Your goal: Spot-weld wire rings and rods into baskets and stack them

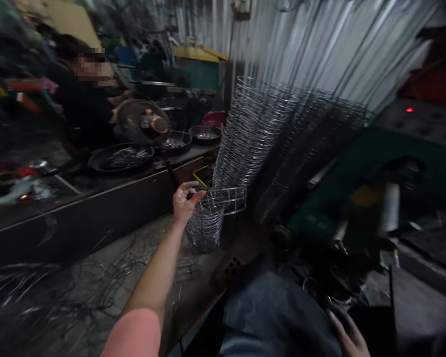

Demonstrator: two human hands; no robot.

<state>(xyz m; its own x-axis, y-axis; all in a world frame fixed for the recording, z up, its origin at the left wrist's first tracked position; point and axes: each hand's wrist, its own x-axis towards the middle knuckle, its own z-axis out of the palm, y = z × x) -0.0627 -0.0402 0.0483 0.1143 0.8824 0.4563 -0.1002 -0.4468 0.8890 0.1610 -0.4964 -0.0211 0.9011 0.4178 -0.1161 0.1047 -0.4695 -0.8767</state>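
Note:
My left hand [186, 202] reaches forward, its thumb and fingers pinched on the near end of a small wire frame [235, 201] with crossing wires. The frame is over a short stack of round wire rings or baskets [205, 229] standing on the floor. Behind it, a tall leaning stack of shiny wire baskets [245, 134] rises. At the lower right, my right hand [348, 333] is beside my dark-clothed leg, near the machine. Its fingers look dark and blurred, and what they hold, if anything, is hidden.
Loose bent wires [107, 282] lie across the floor at left. Past a low board [92, 203] stand a fan [143, 121] and dark trays [121, 157] of metal pieces. A co-worker [82, 94] sits behind them. A green machine [330, 188] occupies the right.

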